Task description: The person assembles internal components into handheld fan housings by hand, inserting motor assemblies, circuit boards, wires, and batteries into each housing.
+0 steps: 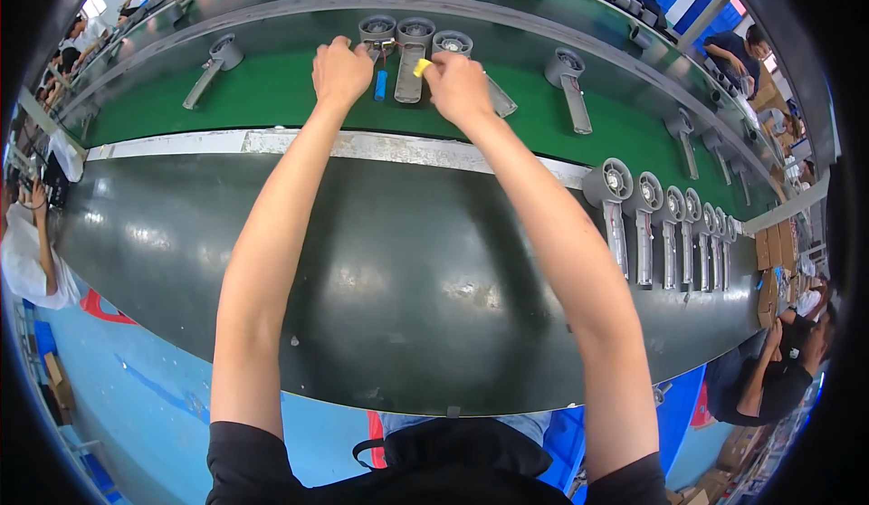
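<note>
My left hand (343,75) is closed at the neck of a grey handheld fan (377,27) lying on the green belt; its fingers cover part of the handle. A blue cylindrical battery (380,85) lies just right of that hand, below thin wires. Pinched between the fingertips of my right hand (460,87) is a small yellow piece (422,68), too small to name for certain. It hovers over the open handle of a second grey fan (410,75). A third fan (452,43) sits partly behind my right hand, its handle showing below the fingers.
Single fans lie on the green belt (299,111) to the left (224,51) and right (567,63). Along the right of the dark worktable (398,324) several fans (644,193) stand in a row. A pale metal rail (217,142) separates table and belt. Other people work on both sides.
</note>
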### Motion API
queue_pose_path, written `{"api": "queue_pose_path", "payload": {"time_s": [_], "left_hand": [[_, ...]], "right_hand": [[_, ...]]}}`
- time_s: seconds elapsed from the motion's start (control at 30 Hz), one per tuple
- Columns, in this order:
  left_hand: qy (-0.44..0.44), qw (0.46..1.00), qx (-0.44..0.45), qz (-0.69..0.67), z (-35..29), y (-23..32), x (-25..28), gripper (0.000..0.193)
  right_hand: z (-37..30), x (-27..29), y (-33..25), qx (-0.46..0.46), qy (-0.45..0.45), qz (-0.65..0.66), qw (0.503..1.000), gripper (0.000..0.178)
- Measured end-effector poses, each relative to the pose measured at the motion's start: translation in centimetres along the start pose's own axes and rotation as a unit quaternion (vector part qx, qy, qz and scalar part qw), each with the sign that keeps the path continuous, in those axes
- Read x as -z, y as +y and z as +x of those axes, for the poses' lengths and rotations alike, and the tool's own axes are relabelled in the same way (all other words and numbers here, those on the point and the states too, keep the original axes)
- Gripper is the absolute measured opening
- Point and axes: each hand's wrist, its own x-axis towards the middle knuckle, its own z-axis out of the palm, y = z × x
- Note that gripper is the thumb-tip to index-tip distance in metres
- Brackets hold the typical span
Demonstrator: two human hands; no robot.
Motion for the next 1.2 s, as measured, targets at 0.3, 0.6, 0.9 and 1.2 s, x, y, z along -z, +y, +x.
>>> {"api": "queue_pose_path", "payload": {"time_s": [0.3, 0.6, 0.9, 1.2], "left_hand": [[0.013, 0.991, 0.015, -0.133, 2.0, -7.9, 1.8, 0.035], [-0.111, 0.96, -0.088, -0.242, -15.6, 2.9, 14.1, 0.042], [-0.282, 0.918, -0.162, -0.226, -30.6, 11.5, 11.7, 0.051], [-0.214, 0.9, -0.31, -0.22, -29.1, 13.6, 11.5, 0.024]], "right_hand": [[-13.2, 17.8, -0.1, -0.059, -0.065, 0.024, 0.996, 0.029], [-31.5, 26.9, 3.3, -0.236, -0.007, -0.081, 0.968, 0.021], [-32.7, 22.4, 7.6, -0.097, 0.073, -0.111, 0.986, 0.037], [-33.7, 22.5, 6.6, -0.029, 0.146, 0.086, 0.985, 0.019]]}}
